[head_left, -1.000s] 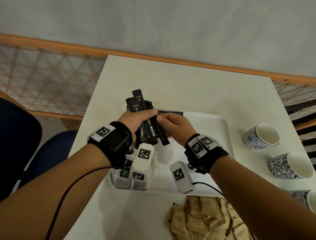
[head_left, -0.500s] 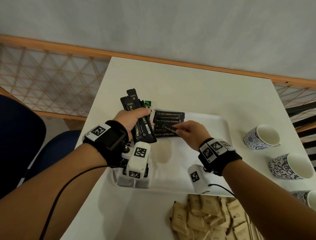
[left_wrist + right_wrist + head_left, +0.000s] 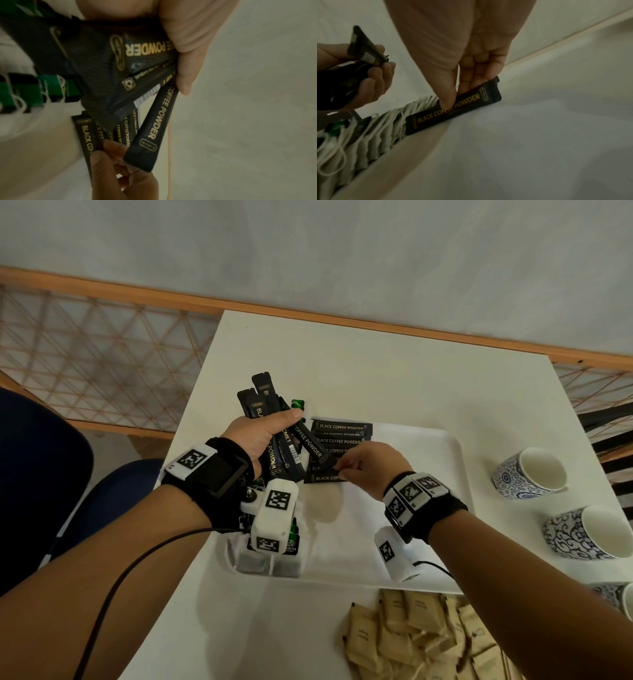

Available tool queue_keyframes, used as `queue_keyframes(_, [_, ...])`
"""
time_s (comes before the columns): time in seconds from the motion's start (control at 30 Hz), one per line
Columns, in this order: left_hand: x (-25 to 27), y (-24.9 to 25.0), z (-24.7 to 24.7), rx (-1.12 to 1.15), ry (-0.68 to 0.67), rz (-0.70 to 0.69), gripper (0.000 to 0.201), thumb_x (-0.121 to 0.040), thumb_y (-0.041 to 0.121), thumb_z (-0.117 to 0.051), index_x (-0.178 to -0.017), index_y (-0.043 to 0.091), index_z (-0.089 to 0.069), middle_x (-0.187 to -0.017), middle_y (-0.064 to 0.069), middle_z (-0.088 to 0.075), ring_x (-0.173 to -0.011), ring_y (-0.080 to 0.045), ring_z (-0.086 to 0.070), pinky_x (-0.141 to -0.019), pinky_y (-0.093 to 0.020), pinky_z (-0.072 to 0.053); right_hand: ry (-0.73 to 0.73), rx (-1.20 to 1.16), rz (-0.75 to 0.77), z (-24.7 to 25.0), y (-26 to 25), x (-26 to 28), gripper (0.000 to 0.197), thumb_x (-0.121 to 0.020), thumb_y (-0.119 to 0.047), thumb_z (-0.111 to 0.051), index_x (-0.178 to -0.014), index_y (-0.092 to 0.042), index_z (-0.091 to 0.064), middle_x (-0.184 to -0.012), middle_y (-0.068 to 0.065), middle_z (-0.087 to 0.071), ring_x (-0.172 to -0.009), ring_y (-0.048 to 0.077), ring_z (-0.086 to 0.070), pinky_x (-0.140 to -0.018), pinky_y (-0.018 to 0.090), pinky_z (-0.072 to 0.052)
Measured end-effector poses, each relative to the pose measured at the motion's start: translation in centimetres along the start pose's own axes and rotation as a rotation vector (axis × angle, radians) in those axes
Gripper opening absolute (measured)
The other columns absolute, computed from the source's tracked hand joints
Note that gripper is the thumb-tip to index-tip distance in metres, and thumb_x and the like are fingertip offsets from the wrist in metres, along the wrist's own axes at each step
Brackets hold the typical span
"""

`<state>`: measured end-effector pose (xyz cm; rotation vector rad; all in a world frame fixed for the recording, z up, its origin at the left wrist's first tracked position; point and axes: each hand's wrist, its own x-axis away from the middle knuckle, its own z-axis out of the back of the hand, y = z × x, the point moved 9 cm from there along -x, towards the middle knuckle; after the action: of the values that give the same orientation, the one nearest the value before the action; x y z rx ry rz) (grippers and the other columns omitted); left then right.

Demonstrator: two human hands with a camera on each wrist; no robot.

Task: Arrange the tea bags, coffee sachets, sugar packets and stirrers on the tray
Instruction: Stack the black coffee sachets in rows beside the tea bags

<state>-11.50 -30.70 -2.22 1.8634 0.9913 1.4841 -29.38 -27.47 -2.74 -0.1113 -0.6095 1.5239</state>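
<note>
the left hand (image 3: 262,436) grips a bundle of coffee sachets (image 3: 274,436) above the tray (image 3: 445,474). the right hand (image 3: 368,463) pinches one sachet (image 3: 453,106) in the tray's row.

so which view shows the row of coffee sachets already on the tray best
The head view: the row of coffee sachets lies across the tray's far part, labels readable. The left wrist view shows only ends, behind the held bundle. The right wrist view shows only the nearest sachet.
</note>
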Motion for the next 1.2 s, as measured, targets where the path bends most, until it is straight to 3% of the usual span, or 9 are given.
queue_keyframes(0.17, [-0.1,-0.1,0.1,0.008,0.027,0.0,0.014,-0.077,0.017,-0.077,-0.085,0.01,-0.069,-0.076,-0.008,-0.069,-0.064,-0.02,-0.066,-0.059,-0.031,-0.056,0.025,-0.037,-0.067,0.0,0.9,-0.3,0.016,-0.082,-0.026,-0.067,-0.095,-0.032,-0.072,-0.09,-0.009,-0.056,-0.091,0.015,-0.058,-0.081,0.028,-0.047])
queue_keyframes(0.4, [-0.2,-0.3,-0.3,-0.015,0.031,0.003,0.009,-0.078,0.011,-0.075,-0.081,0.008,-0.068,-0.07,-0.01,-0.067,-0.05,-0.015,-0.064,-0.047,-0.025,-0.052,0.056,-0.036,-0.074,-0.1,1.1,-0.6,0.012,-0.083,-0.027,-0.066,-0.093,-0.031,-0.07,-0.097,-0.004,-0.059,-0.09,0.016,-0.058,-0.08,0.03,-0.048])
queue_keyframes(0.67, [-0.4,-0.8,-0.7,-0.029,0.014,0.016,0.008,-0.079,0.008,-0.074,-0.085,0.007,-0.068,-0.072,-0.009,-0.071,-0.056,-0.015,-0.068,-0.053,-0.026,-0.056,0.118,-0.066,-0.027,0.2,1.3,-0.5,0.013,-0.082,-0.027,-0.066,-0.094,-0.031,-0.069,-0.091,-0.007,-0.053,-0.089,0.015,-0.053,-0.078,0.031,-0.047])
queue_keyframes(0.8, [-0.3,-1.1,-0.8,-0.035,0.018,0.026,0.012,-0.078,0.007,-0.074,-0.089,0.005,-0.068,-0.074,-0.01,-0.069,-0.056,-0.014,-0.067,-0.05,-0.026,-0.054,0.273,-0.276,0.003,2.4,1.0,0.5,0.014,-0.091,-0.024,-0.058,-0.098,-0.025,-0.07,-0.09,-0.009,-0.058,-0.082,0.008,-0.052,-0.072,0.017,-0.038])
queue_keyframes(0.93, [-0.1,-1.7,-1.5,-0.042,0.004,0.041,0.009,-0.079,0.006,-0.073,-0.085,0.006,-0.067,-0.069,-0.008,-0.068,-0.056,-0.014,-0.067,-0.047,-0.025,-0.052,0.205,-0.629,-0.024,2.6,-0.3,1.0,0.017,-0.091,-0.038,-0.058,-0.093,-0.027,-0.071,-0.08,-0.013,-0.068,-0.074,0.003,-0.061,-0.067,0.017,-0.046])
queue_keyframes(1.03, [0.4,-1.9,-2.2,-0.051,-0.011,0.055,0.008,-0.078,0.006,-0.074,-0.084,0.007,-0.069,-0.07,-0.009,-0.068,-0.061,-0.017,-0.067,-0.051,-0.03,-0.053,0.176,-0.624,0.022,2.5,-1.0,1.1,0.014,-0.086,-0.027,-0.067,-0.1,-0.026,-0.071,-0.087,-0.007,-0.073,-0.083,0.008,-0.068,-0.078,0.023,-0.053])
queue_keyframes(1.13, [0.5,-1.2,-2.0,-0.032,-0.008,0.029,0.009,-0.079,0.005,-0.072,-0.085,0.012,-0.069,-0.073,-0.007,-0.067,-0.059,-0.016,-0.065,-0.054,-0.029,-0.055,0.215,-0.565,-0.033,3.1,0.8,1.2,0.017,-0.086,-0.021,-0.066,-0.103,-0.023,-0.072,-0.086,-0.01,-0.07,-0.082,0.008,-0.065,-0.079,0.022,-0.049])
queue_keyframes(1.2, [0.4,-0.5,-1.3,-0.017,0.015,0.004,0.011,-0.08,0.005,-0.072,-0.084,0.014,-0.068,-0.072,-0.006,-0.066,-0.057,-0.015,-0.063,-0.053,-0.026,-0.055,0.183,-0.337,-0.051,3.2,2.2,1.4,0.016,-0.087,-0.023,-0.065,-0.102,-0.026,-0.072,-0.083,-0.015,-0.061,-0.081,0.009,-0.058,-0.076,0.021,-0.042])
